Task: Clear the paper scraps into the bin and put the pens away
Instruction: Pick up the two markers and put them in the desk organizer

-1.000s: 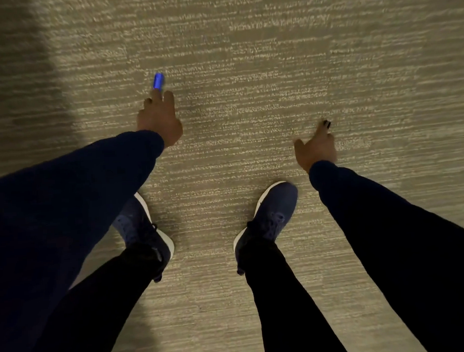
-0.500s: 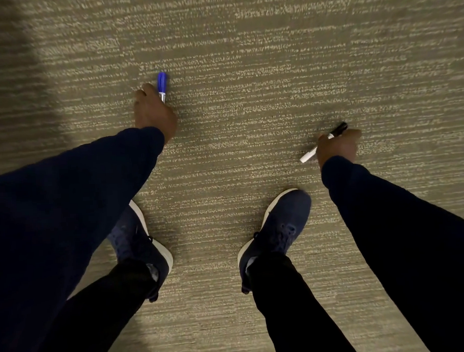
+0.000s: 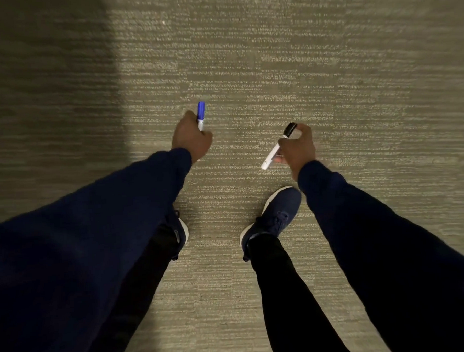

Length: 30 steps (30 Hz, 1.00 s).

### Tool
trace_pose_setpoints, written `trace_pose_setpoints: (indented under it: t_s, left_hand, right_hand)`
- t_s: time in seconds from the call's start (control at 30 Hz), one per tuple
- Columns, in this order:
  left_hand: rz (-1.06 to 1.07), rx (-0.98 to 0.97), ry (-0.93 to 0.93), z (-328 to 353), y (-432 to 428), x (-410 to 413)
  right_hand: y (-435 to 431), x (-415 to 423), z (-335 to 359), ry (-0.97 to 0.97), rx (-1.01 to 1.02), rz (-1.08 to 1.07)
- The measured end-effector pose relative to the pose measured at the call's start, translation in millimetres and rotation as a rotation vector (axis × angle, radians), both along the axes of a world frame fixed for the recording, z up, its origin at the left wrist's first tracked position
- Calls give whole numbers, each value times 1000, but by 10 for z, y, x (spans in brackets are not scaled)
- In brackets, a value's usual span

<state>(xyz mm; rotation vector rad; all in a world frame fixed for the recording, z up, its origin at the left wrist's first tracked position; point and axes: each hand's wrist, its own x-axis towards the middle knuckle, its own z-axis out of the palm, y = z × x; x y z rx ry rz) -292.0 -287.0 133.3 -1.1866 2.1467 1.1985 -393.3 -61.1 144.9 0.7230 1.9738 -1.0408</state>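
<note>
My left hand (image 3: 190, 139) is closed around a marker with a blue cap (image 3: 201, 114); the cap sticks out above my fingers, pointing away from me. My right hand (image 3: 297, 149) grips a white marker with a black cap (image 3: 275, 150), held slantwise, its white end down to the left and its black cap up by my fingertips. Both hands hang above the carpet, apart from it. No paper scraps and no bin are in view.
Grey-beige striped carpet (image 3: 327, 65) fills the view, with a dark shadow (image 3: 43, 77) over its left part. My two blue shoes (image 3: 275, 216) stand on the carpet below my hands; dark sleeves and trouser legs cover the lower frame.
A second ago both hands reached down to the pens on the carpet. Both have since closed on the pens and risen; my right hand moved left toward the middle.
</note>
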Motion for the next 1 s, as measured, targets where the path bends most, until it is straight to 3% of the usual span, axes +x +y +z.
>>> trace_pose_setpoints:
  t_s: [0.17,0.57,0.8,1.0]
  left_hand:
    - [162,100,58,937,-79,290]
    - [463,136,204,3648,-1366,915]
    - [577,58,256,4689,-1833,1398]
    - [696,268,387,5383,-1892,1993]
  right_hand:
    - [-661,182,1036,-3,-81,53]
    - [-2109,815,3788,109,-182,153]
    - [-2577,1388,4731,165,-201,248]
    - [-2877,1922,5269,233,-260,335]
